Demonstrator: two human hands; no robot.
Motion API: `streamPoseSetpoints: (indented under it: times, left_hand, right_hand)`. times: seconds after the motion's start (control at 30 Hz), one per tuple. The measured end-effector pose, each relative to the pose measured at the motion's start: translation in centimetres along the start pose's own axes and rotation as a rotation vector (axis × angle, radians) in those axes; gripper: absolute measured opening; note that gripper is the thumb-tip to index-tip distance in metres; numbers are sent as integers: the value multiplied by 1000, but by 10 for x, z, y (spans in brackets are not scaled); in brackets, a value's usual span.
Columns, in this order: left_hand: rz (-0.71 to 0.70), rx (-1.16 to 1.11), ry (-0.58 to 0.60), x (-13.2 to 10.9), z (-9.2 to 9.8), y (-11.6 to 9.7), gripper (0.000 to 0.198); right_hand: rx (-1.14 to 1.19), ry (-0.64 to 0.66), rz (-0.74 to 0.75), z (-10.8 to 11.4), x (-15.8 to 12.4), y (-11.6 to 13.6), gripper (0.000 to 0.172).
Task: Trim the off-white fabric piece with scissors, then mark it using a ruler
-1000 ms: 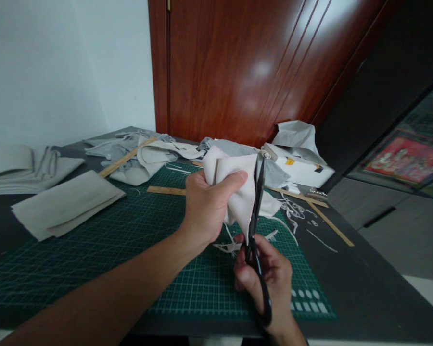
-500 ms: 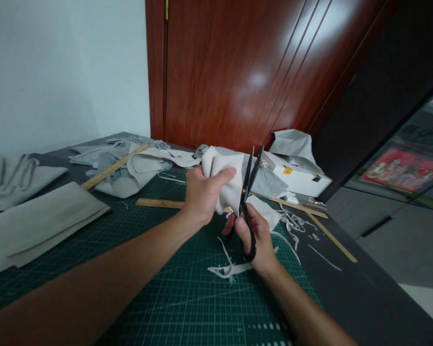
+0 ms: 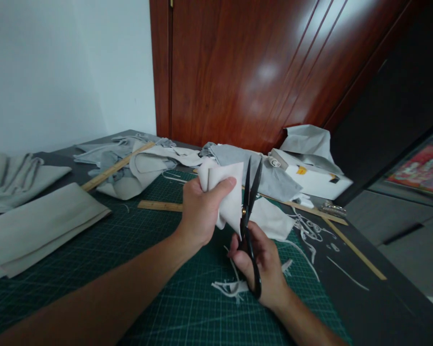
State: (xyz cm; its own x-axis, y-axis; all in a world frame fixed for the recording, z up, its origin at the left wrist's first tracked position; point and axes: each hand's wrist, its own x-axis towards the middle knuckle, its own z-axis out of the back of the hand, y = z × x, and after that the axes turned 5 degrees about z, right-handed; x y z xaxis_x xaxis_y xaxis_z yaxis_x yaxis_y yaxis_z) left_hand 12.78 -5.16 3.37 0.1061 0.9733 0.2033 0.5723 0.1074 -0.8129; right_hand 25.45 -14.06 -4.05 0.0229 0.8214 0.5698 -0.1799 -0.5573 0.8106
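Note:
My left hand [image 3: 199, 211] is closed around a bunched piece of pale cream fabric [image 3: 226, 192], held up above the green cutting mat [image 3: 137, 269]. My right hand [image 3: 261, 262] grips the handles of black scissors [image 3: 250, 211]. The blades point upward and stand slightly apart, right beside the fabric's right edge. Thin fabric trimmings [image 3: 233, 287] lie on the mat just below both hands.
Folded grey cloth [image 3: 39, 226] lies at the left. A heap of grey fabric [image 3: 137, 161] and wooden rulers [image 3: 159, 205] sit behind, a white box [image 3: 312, 178] at the back right. More strips [image 3: 308, 230] litter the dark table [image 3: 375, 302] beside a long wooden stick [image 3: 353, 247].
The scissor blades, shut a second ago, have opened at the fabric's edge. Both hands stay together over the mat, and the view has shifted slightly.

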Motion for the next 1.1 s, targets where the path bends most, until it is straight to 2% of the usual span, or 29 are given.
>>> streamPoseSetpoints:
  times: [0.37, 0.8, 1.1]
  left_hand:
    - [-9, 36, -31, -9, -7, -4, 25]
    - [45, 14, 54, -22, -12, -5, 27]
    - [6, 54, 28, -21, -13, -5, 26]
  right_hand:
    - [34, -21, -14, -1, -7, 10, 52]
    - [91, -52, -33, -5, -10, 22, 51]
    - [67, -57, -11, -4, -9, 24, 50]
